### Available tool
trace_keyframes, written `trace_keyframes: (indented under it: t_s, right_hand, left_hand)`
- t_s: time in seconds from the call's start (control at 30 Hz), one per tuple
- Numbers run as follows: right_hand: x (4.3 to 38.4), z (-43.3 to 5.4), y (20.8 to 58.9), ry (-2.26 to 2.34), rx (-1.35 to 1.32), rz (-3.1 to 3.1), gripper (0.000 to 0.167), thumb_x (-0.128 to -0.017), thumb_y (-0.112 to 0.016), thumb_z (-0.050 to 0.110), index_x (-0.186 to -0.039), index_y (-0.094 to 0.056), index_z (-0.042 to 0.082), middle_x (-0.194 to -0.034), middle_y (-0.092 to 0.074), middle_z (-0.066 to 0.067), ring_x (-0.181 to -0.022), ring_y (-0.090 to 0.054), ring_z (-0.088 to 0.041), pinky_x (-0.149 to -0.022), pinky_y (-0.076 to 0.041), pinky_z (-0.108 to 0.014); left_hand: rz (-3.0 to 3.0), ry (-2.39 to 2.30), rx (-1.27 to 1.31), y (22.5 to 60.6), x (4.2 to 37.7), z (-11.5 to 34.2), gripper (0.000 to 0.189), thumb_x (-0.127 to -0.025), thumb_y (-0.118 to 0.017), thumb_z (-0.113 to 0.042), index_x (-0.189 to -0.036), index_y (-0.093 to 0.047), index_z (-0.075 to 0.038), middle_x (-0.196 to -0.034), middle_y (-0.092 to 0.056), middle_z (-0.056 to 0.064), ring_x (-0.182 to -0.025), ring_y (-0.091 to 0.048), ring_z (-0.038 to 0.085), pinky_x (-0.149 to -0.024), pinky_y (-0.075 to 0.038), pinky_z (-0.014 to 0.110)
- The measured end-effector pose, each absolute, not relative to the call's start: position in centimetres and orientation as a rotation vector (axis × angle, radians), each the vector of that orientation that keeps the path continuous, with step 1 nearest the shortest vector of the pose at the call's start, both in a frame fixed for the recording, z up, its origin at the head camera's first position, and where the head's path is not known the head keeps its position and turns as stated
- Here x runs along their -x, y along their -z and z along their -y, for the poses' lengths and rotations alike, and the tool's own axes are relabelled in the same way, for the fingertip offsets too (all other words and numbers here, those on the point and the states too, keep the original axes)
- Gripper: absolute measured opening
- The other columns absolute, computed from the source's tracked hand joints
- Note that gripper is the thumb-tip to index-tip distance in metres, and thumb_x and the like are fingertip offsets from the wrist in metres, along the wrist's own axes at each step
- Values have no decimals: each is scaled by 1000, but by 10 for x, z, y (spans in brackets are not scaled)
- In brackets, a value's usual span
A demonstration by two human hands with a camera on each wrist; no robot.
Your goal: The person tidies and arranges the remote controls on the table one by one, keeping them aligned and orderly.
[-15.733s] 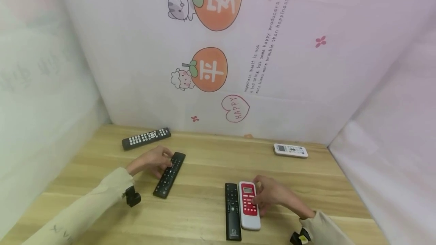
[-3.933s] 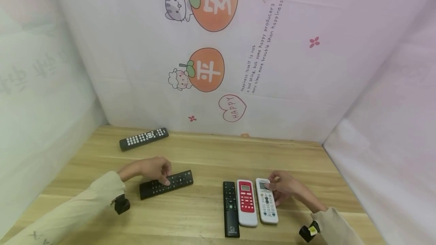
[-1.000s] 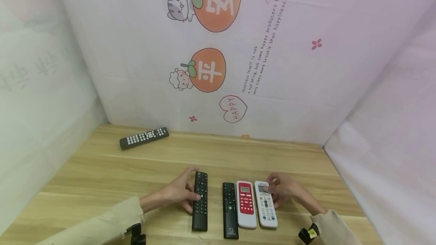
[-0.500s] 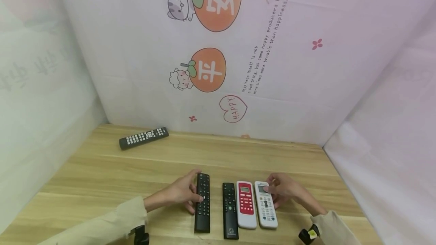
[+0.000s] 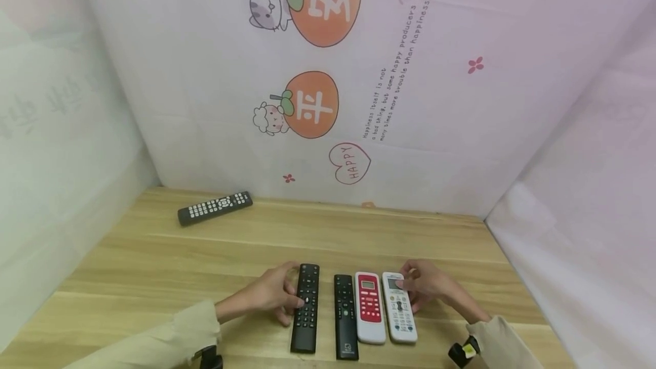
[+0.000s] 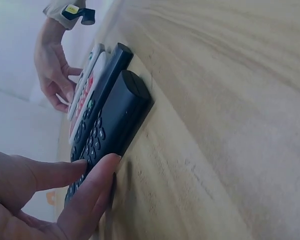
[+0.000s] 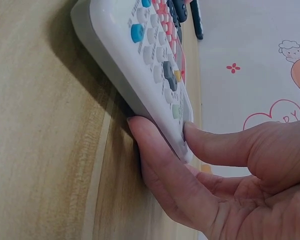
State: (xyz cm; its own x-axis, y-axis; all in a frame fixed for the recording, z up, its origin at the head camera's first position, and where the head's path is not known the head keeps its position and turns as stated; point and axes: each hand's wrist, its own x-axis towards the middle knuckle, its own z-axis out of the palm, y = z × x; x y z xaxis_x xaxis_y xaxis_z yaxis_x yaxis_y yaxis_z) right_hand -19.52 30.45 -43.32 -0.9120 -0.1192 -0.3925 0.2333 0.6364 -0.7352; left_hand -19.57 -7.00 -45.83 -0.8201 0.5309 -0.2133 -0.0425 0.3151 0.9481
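Note:
My left hand [image 5: 271, 292] grips a long black remote control [image 5: 306, 326] from its left side, thumb on the buttons. In the left wrist view, the remote's end [image 6: 127, 95] lies close over the wood. My right hand [image 5: 427, 283] pinches the upper part of a white remote control [image 5: 402, 315] with a small grey screen, as the right wrist view shows with the thumb [image 7: 215, 145] on its face. Between the two held remotes lie another black remote [image 5: 347, 323] and a red-and-white remote [image 5: 370, 306], side by side and lengthwise.
A black remote with white buttons [image 5: 215, 208] lies slanted at the back left of the wooden table [image 5: 256, 238]. Printed cloth walls [image 5: 425, 175] enclose the table at the back and both sides.
The white remote came from the back right to the red-and-white one's right side. My left hand turned its black remote lengthwise and brought it right, lately inching closer to the row.

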Motion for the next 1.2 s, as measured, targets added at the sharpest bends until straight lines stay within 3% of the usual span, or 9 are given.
trace_keyframes:
  t_s: [0.57, 0.73, 0.97, 1.2]
  right_hand:
    - [197, -302, 435, 1190, -72, -2449, 25, -100, -68, 5, -119, -56, -7, -95, -64, -19, -67, -70, -26, -57, -68, -38]
    - [197, -302, 435, 1196, -89, -2438, 29, -101, -67, 5, -122, -54, -8, -97, -64, -20, -68, -71, -26, -59, -68, -38]
    - [199, -304, 435, 1195, -115, -2434, 30, -101, -67, 6, -124, -52, -8, -100, -64, -20, -70, -71, -27, -60, -69, -39]
    - [198, -306, 435, 1174, -109, -2437, 31, -101, -67, 6, -124, -51, -7, -99, -64, -20, -70, -71, -27, -59, -68, -39]
  left_hand:
    - [-2124, -1508, -432, 456, 189, 64, 91, -84, -77, 11, -158, -24, 11, -87, -66, 16, -58, -68, 20, -50, -66, 37]
    - [-2159, -1469, -460, 455, 189, 70, 90, -87, -78, 4, -158, -24, 12, -86, -67, 13, -55, -66, 19, -49, -65, 37]
    - [-2254, -1447, -467, 446, 195, 84, 77, -90, -78, -6, -153, -36, 11, -97, -68, 13, -65, -68, 23, -56, -66, 38]
    - [-2353, -1415, -479, 441, 204, 95, 66, -93, -78, -14, -148, -47, 7, -121, -65, 25, -70, -68, 25, -57, -66, 38]
